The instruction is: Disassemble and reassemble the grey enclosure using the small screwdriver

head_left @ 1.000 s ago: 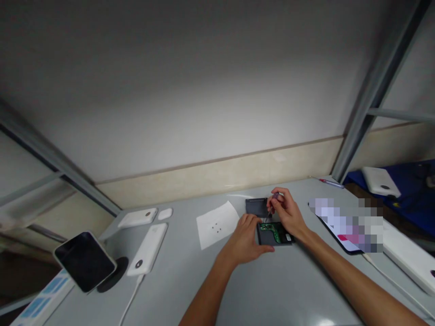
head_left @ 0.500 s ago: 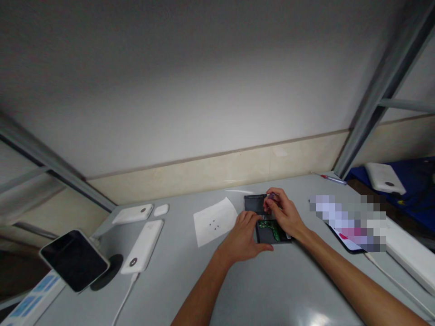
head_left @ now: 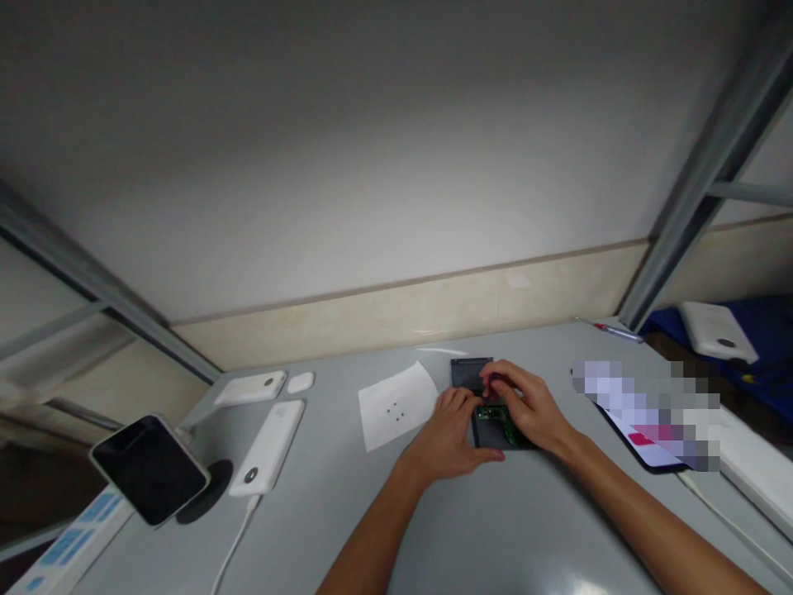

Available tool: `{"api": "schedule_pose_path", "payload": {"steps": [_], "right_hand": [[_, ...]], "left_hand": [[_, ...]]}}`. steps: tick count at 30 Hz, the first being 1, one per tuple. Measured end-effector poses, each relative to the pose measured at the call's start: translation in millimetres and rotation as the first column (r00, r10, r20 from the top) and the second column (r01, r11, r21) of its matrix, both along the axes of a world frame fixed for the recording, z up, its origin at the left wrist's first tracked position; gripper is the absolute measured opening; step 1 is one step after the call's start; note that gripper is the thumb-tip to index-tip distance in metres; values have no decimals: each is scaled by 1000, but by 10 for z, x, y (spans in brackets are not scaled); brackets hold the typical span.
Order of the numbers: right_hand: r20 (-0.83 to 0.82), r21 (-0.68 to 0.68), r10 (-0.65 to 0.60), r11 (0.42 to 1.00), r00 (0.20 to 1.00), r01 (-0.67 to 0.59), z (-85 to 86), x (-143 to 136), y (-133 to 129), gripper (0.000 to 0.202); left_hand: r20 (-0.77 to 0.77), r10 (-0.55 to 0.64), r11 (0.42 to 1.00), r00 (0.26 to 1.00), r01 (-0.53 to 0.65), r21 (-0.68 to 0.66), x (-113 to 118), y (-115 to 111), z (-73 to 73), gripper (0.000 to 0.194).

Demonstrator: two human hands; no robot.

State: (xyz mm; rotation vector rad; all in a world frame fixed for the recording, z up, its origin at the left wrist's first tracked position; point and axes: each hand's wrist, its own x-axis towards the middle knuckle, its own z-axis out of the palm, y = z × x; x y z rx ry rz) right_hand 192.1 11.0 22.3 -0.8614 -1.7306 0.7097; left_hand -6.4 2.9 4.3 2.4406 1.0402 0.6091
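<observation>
A dark flat device with a green circuit board lies on the grey table, its dark panel just behind it. My left hand holds the device's left side, thumb along the front edge and fingers at the back corner. Over the right part of the device, my right hand has its fingers bent and pressed together above the board's rear edge; what they hold, if anything, is too small to make out. Left of the device, several tiny dark screws rest on a white paper.
Two white power banks and a small white case lie at the left, near a phone on a stand. At the right are a screwdriver, a partly blurred phone and a white cable.
The view has shifted slightly, moving everything a little to the right. My right hand's fingers have lowered towards the board, and the purplish thing seen between them earlier no longer shows.
</observation>
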Motion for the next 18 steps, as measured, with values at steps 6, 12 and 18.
{"api": "schedule_pose_path", "payload": {"steps": [6, 12, 18], "right_hand": [[104, 72, -31, 997, 994, 24, 17, -8, -17, 19], [74, 133, -115, 986, 991, 105, 74, -76, -15, 17], [14, 5, -82, 997, 996, 82, 130, -99, 16, 23]], "left_hand": [[-11, -1, 1000, 1000, 1, -13, -3, 2, -21, 94], [207, 26, 998, 978, -13, -62, 44, -15, 7, 53], [291, 72, 989, 954, -30, -144, 127, -38, -83, 58]]}}
